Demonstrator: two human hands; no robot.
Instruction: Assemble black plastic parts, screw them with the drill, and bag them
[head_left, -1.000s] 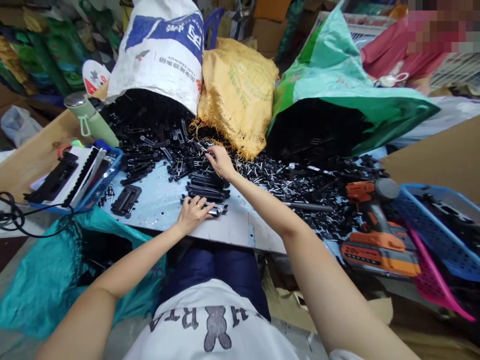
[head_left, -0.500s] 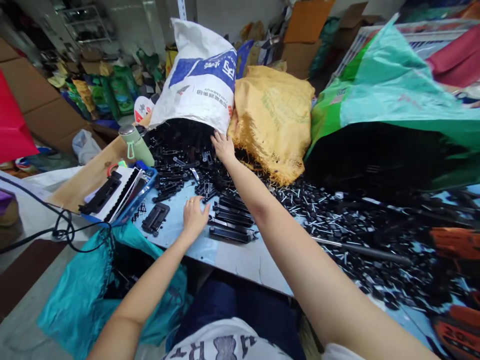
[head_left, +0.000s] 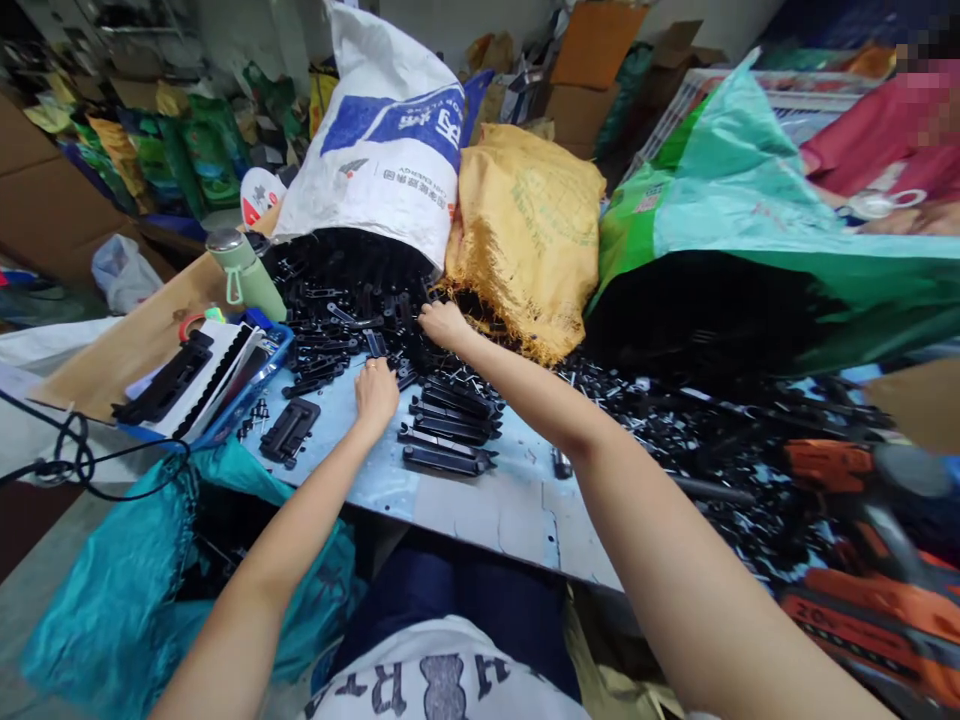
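My left hand (head_left: 376,393) is low over the blue tabletop, its fingers curled at the near edge of a heap of small black bracket-like parts (head_left: 322,345). My right hand (head_left: 444,326) reaches further out to the heap below the mouth of a white sack (head_left: 390,150). Its fingers are bent together, and what lies between them is too small to make out. Just nearer than both hands is a row of long black pieces (head_left: 448,440), laid side by side. A black rectangular holder (head_left: 290,432) rests left of my left hand.
A yellow sack (head_left: 529,225) and a green sack (head_left: 750,215) stand along the back. Screws and small black pieces cover the right side, near an orange power tool (head_left: 829,465). At left are a green bottle (head_left: 247,275), a blue basket (head_left: 225,425) and a teal sack (head_left: 112,590).
My right hand has drawn back from the white sack's mouth and its fingers have closed over the heap. My left hand has moved forward from beside the row to the heap. The view has shifted.
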